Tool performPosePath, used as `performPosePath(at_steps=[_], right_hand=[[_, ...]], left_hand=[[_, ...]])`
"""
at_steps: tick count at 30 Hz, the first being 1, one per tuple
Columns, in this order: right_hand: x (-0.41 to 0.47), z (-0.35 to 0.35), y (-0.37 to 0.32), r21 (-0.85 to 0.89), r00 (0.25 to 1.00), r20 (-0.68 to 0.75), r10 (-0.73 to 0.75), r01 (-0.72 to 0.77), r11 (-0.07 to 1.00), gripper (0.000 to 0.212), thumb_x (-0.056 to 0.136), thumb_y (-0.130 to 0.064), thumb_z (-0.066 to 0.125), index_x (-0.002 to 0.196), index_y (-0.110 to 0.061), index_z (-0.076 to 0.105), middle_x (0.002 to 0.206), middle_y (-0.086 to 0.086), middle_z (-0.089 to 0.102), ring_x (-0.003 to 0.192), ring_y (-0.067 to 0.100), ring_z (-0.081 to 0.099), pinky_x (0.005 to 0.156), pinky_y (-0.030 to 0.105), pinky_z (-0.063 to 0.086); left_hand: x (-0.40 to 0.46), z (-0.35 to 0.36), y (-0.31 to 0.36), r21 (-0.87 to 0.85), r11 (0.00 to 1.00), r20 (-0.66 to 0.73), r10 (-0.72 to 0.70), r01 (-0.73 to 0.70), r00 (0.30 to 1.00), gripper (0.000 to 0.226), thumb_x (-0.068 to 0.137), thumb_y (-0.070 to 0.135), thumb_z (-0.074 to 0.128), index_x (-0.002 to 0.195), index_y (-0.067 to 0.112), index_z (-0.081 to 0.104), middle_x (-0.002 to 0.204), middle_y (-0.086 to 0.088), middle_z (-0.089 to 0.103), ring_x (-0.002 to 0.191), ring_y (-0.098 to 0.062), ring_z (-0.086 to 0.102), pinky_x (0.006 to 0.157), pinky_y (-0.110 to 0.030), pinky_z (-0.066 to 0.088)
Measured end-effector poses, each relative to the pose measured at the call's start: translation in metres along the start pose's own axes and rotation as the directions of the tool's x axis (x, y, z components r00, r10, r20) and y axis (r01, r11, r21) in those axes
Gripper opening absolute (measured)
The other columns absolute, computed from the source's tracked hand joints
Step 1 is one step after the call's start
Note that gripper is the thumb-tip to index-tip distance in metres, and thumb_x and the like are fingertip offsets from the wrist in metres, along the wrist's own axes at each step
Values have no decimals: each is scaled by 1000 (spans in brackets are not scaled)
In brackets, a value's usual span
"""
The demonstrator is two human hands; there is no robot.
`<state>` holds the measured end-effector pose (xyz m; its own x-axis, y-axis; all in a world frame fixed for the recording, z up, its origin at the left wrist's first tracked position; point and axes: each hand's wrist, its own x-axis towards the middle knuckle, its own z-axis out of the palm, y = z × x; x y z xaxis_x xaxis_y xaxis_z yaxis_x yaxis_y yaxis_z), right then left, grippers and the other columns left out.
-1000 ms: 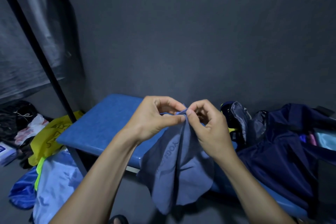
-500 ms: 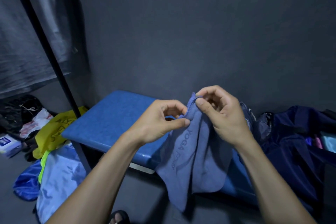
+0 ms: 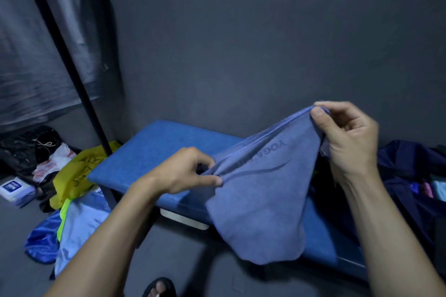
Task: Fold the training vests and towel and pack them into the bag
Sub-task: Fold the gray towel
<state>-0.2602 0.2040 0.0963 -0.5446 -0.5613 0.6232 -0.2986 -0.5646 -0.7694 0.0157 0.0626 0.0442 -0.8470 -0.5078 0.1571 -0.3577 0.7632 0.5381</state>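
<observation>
left hand (image 3: 185, 171) pinched the towel (image 3: 260, 202) low at one end of its top hem; hem rose rightward to right hand (image 3: 347, 137), grip clamped on corner. towel hung over desk (image 3: 144, 152), bag (image 3: 410, 171) nearer right hand.

arms: bare, no sleeves | left hand (image 3: 185, 171), right hand (image 3: 350, 137): no rings | foot: dark sandal (image 3: 160, 286)

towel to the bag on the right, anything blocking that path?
Nothing visible blocks it. Both hands already pinch the towel: the left hand low, the right hand high. It hangs over the blue bench. The navy bag lies just right of the right hand; its opening is partly cut off, so inside is unclear.
</observation>
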Motion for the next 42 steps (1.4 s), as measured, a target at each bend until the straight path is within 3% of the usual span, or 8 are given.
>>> performPosePath(at_steps=[9,12,16,23,30,35,39,42], right_hand=[[-3,-29,6,131,972,-138,191,-173,976,30,68,-29,82,93,-16,72,81,-13,73,78,-1,63,77,12,49],[-5,-39,-3,250,955,-67,289,-264,931,9,73,-19,79,82,-20,76,78,-11,70,75,2,63,75,14,51],[-10,-49,-11,282,932,51,358,-357,890,39,95,2,55,70,-24,71,77,-6,67,73,8,62,73,19,52],[-17,-58,-19,180,855,290,430,-490,853,32,87,-12,58,113,-20,74,86,0,63,73,9,61,68,17,53],[-21,-60,-27,-108,770,336,543,-541,834,27,86,-13,60,106,-5,76,100,17,74,80,17,70,67,23,58],[-18,-65,-44,45,754,508,417,-507,861,29,83,-28,79,74,-11,58,80,11,55,63,22,55,52,29,46],[-7,-53,-55,98,751,536,387,-510,854,45,85,-36,77,69,-18,39,70,16,36,60,20,41,46,31,18],[4,-36,-46,-20,774,368,515,-548,836,33,90,-26,60,64,-18,41,52,4,40,40,9,41,35,19,32]], left_hand=[[-26,-32,-16,-469,883,-147,-46,-28,988,42,90,52,70,89,11,76,84,2,70,82,-8,59,77,-32,51],[-33,-42,-6,-630,763,-304,-71,-145,950,52,74,62,81,81,11,78,79,3,70,75,-4,59,71,-15,49],[-31,-46,7,-663,707,-491,-162,-247,856,48,58,67,87,70,22,78,60,14,61,55,5,46,54,-9,36],[-34,-49,15,-635,715,-580,-192,-292,791,33,75,49,81,70,20,66,54,14,51,49,3,40,49,-9,32],[-43,-54,14,-629,736,-526,-164,-252,835,15,87,21,67,94,9,60,61,14,61,59,3,51,60,-9,41],[-58,-66,-4,-818,547,-282,-114,-177,953,62,66,48,93,116,17,75,66,0,63,56,-7,50,57,-16,39],[-48,-70,-15,-731,679,-256,-173,-73,951,53,62,59,91,93,18,80,76,-2,68,67,-8,57,64,-17,44],[-28,-71,-21,-539,842,-386,-237,-10,892,20,87,36,79,82,16,77,67,2,59,58,-6,46,55,-15,37]])
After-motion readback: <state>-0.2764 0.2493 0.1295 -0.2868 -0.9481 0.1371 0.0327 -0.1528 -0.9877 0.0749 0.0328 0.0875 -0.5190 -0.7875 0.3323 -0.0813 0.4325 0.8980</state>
